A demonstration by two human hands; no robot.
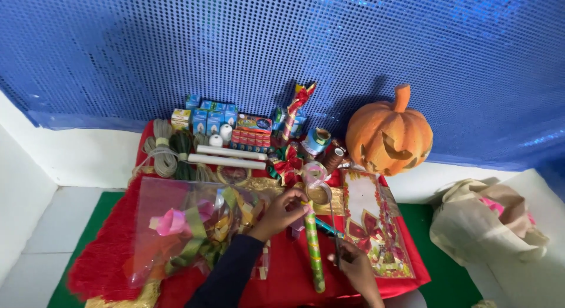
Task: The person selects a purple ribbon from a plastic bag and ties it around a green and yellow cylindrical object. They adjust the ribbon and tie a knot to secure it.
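across the back, behind everything, hangs a blue sequinned cloth (282,49), glittery and dotted. below it we see the red fringed cloth (106,255) that carries the things, shaggy at its near left corner. toward the back right corner stands an orange carved pumpkin (388,134), rough and matt. off the right edge slumps a cream fabric bag (485,225). at the left, a clear crinkled plastic bag of ribbon bows (188,225) lies flat. a green patterned roll of wrapping paper (313,252) runs its long axis from back to front, between our hands. our left hand (282,211) is nearer its far end, the grip pinched together on a strand of ribbon (315,175) there. our right hand (353,264), just right of the roll, is clamped on scissors (335,237), blades pointing toward the back.
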